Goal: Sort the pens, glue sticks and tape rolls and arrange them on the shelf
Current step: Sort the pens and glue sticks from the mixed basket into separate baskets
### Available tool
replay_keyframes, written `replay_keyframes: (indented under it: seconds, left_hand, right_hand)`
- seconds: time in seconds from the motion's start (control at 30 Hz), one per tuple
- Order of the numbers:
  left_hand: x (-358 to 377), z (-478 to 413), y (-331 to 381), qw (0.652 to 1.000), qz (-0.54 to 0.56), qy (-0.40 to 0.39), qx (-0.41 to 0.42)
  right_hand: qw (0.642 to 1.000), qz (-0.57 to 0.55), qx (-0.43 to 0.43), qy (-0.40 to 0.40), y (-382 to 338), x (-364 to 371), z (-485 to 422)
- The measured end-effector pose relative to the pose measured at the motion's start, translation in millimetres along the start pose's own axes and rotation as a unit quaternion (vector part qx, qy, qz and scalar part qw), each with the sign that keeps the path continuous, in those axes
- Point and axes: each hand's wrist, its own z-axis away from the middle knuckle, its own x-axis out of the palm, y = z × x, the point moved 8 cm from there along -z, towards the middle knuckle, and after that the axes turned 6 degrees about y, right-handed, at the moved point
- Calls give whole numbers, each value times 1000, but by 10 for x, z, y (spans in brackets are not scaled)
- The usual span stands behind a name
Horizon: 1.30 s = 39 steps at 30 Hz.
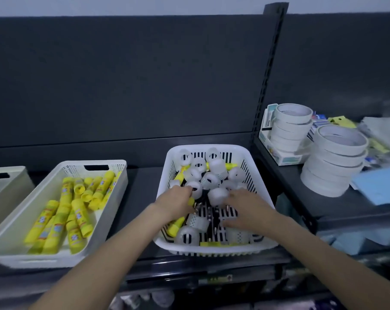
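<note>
Two bare hands reach into a white slotted basket (252, 161) that sits on the dark shelf (145, 184). The left hand (175, 202) is palm down with its fingers curled into the heap. A glue stick (175, 225) juts out from beneath its wrist and a yellow end shows at its fingertips, but whether the fingers actually grip it cannot be told. The right hand (247, 209) lies palm down with relaxed, spread fingers, resting on the basket's contents and gripping nothing. Its fingertips touch a clear tape roll (218, 195).

Between the two hands, black pens (212, 218) lie on the basket floor, a few metal tips showing. Beyond both sets of fingertips, small tape rolls (210, 180) are piled toward the far wall. Nearer the person than the hands, further rolls rest against the front wall.

Left of the left hand, well apart from the basket, an off-white tray (113, 163) holds a heap of yellow glue sticks (64, 218). Farther left still, the corner of a second tray (8, 175) shows.

Right of the right hand, on the neighbouring shelf section, stand two stacks of large white tape rolls (337, 157), with a blue sheet (377, 186) just beside the nearer stack.
</note>
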Motion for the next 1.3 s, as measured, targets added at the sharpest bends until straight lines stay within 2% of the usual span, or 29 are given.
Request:
replay_keyframes:
  seconds: [0.1, 0.17, 0.2, 0.23, 0.3, 0.37, 0.43, 0.57, 0.63, 0.7, 0.77, 0.83, 1.0, 1.1, 1.2, 1.3]
  left_hand:
    - [47, -8, 13, 999, -6, -21, -26]
    - [33, -13, 13, 999, 33, -11, -39]
    - [14, -13, 12, 997, 65, -4, -41]
    - [-9, -27, -7, 995, 91, 8, -41]
    - [-87, -46, -62, 990, 126, 36, -41]
    - [-127, -60, -125, 983, 166, 50, -52]
    - [-171, -70, -153, 976, 202, 61, -59]
    - [-233, -111, -160, 966, 239, 79, -63]
    - [-274, -141, -181, 965, 234, 96, -67]
    - [-313, -175, -232, 960, 244, 110, -77]
    - [-372, -237, -317, 955, 252, 130, -90]
    - [-429, -316, -406, 952, 247, 140, -113]
    - [-487, -593, -456, 947, 259, 123, -145]
    - [-488, -744, -419, 954, 235, 118, -146]
    - [-437, -852, -386, 971, 154, 128, -132]
    - [-245, -963, -322, 977, 152, 78, -126]
  right_hand:
    - [993, 3, -44, -107, -205, 255, 117]
    - [982, -62, -12, -176, -136, 387, 91]
    - [980, -89, 8, -176, -77, 381, 45]
    - [985, -88, 23, -144, -9, 302, -26]
    - [998, -13, 48, -39, 151, 76, -143]
    - [995, 70, 65, 9, 205, -34, -146]
    - [995, 100, 18, -9, 46, -2, -97]
    - [990, 70, -98, -73, -380, 185, -8]
    - [984, 87, -124, -97, -426, 201, -16]
    - [985, 40, -121, -118, -374, 174, -33]
    - [989, -66, -81, -103, -212, 82, -118]
    - [987, -151, -23, -51, 51, -75, -278]
    - [960, -261, 82, 58, 452, -371, -734]
    - [961, -231, 128, 79, 652, -371, -1051]
    - [969, -132, 186, 95, 830, -335, -1311]
    - [974, -103, 184, 77, 922, -90, -1536]
